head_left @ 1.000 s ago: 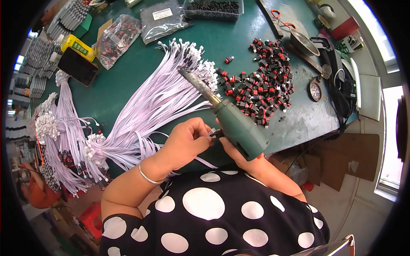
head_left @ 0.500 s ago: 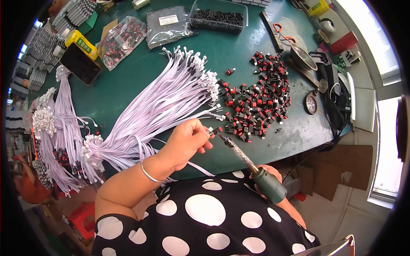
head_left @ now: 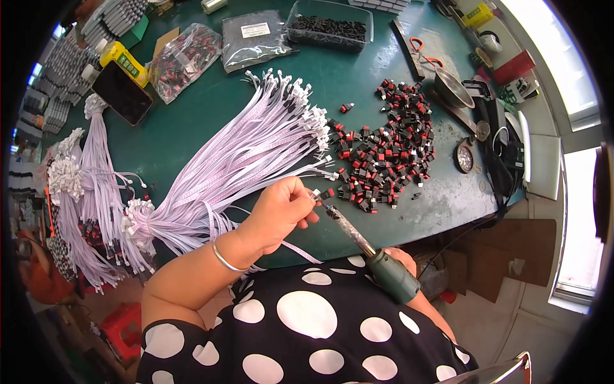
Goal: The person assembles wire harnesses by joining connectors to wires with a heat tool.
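A soldering iron (head_left: 350, 232) with a dark green handle is gripped in my right hand (head_left: 403, 261), most of whose fingers are behind the handle. Its tip meets or nearly meets a small black-and-red part (head_left: 327, 194) at my left fingertips; I cannot tell if they touch. My left hand (head_left: 288, 208) pinches that part or the white wire end at it, thumb against forefinger. Left of this hand lies a large fanned bundle of white flat cables (head_left: 236, 150) with white plugs at their ends. Beyond the iron spreads a heap of black-and-red parts (head_left: 396, 150).
More white cable bundles (head_left: 67, 176) hang over the left edge. Behind stand a phone (head_left: 123, 93), a yellow bottle (head_left: 125, 64), bagged parts (head_left: 185, 63), a grey bag (head_left: 252, 41) and a clear tub (head_left: 329, 29) of black pieces. Orange-handled scissors (head_left: 425, 52) and a metal bowl (head_left: 454, 88) sit right.
The soldering iron and my right hand have shifted left and slightly toward me, the tip now lower beside the part. My left hand has stayed nearly still.
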`<state>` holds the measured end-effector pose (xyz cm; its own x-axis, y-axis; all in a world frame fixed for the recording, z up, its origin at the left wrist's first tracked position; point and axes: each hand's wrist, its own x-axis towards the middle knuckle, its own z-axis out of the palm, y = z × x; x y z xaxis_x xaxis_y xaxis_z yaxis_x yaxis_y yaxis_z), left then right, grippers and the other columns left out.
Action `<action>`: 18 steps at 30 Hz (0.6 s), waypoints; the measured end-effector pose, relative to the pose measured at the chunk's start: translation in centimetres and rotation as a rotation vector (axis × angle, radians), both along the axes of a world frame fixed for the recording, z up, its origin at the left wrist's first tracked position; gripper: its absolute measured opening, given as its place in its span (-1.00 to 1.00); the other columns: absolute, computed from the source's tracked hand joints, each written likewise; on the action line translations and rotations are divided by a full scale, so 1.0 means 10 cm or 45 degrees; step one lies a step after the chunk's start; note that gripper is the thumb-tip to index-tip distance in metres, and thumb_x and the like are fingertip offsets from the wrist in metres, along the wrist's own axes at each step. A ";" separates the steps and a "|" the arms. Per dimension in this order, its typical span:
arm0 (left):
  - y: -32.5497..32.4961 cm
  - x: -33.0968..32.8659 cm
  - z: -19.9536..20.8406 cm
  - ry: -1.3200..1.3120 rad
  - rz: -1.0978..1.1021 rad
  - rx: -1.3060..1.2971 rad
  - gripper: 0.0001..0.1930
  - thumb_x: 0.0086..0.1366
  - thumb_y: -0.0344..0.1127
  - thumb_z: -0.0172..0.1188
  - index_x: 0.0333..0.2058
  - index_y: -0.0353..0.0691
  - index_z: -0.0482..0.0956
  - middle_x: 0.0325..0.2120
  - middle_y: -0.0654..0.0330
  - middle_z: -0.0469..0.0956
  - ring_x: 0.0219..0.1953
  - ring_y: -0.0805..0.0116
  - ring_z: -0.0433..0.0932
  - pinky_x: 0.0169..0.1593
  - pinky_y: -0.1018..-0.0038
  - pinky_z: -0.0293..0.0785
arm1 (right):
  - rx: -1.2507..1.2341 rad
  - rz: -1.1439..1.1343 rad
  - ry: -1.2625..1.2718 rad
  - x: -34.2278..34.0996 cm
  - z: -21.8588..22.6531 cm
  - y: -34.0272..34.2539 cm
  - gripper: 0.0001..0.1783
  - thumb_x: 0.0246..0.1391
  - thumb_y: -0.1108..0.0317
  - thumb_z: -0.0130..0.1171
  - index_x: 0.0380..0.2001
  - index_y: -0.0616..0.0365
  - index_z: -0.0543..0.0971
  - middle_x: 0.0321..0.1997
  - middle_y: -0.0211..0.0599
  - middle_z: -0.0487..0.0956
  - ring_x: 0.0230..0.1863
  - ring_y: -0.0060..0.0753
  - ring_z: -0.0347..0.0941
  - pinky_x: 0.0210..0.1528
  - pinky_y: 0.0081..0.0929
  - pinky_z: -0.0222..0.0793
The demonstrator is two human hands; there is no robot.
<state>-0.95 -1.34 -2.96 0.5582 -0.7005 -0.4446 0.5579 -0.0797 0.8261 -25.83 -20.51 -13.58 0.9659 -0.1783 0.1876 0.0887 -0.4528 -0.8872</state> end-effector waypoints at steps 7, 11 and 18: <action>0.00 0.01 -0.02 -0.008 -0.006 0.013 -0.91 0.14 -0.44 0.03 -0.53 -0.21 0.33 -0.39 0.18 0.39 -0.51 0.48 0.44 -0.49 0.65 0.32 | 0.022 -0.003 0.149 0.03 0.13 0.02 -0.39 -0.35 0.41 0.35 -0.12 0.19 0.37 -0.44 -0.26 0.52 -0.51 -0.33 0.46 -0.47 -0.51 0.35; 0.00 0.00 -0.05 -0.017 -0.002 0.037 -0.91 0.14 -0.46 0.02 -0.53 -0.22 0.33 -0.40 0.16 0.40 -0.52 0.48 0.44 -0.50 0.65 0.31 | -0.103 0.021 -0.027 0.15 0.33 0.05 -0.40 -0.31 0.39 0.34 -0.10 0.20 0.37 -0.42 -0.24 0.52 -0.49 -0.30 0.48 -0.46 -0.50 0.37; 0.00 -0.02 0.02 -0.014 -0.033 0.011 -0.93 0.13 -0.48 0.01 -0.51 -0.23 0.33 -0.39 0.12 0.42 -0.53 0.51 0.44 -0.51 0.65 0.31 | 0.774 -0.165 0.132 0.27 0.83 0.12 -0.42 -0.08 0.06 0.14 -0.11 0.27 0.30 -0.30 -0.19 0.48 -0.39 -0.44 0.41 -0.27 -0.49 0.33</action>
<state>-1.14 -1.38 -2.78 0.5448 -0.7110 -0.4446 0.5464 -0.1012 0.8314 -23.15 -19.36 -5.25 0.9371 -0.3401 -0.0779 -0.0337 0.1340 -0.9904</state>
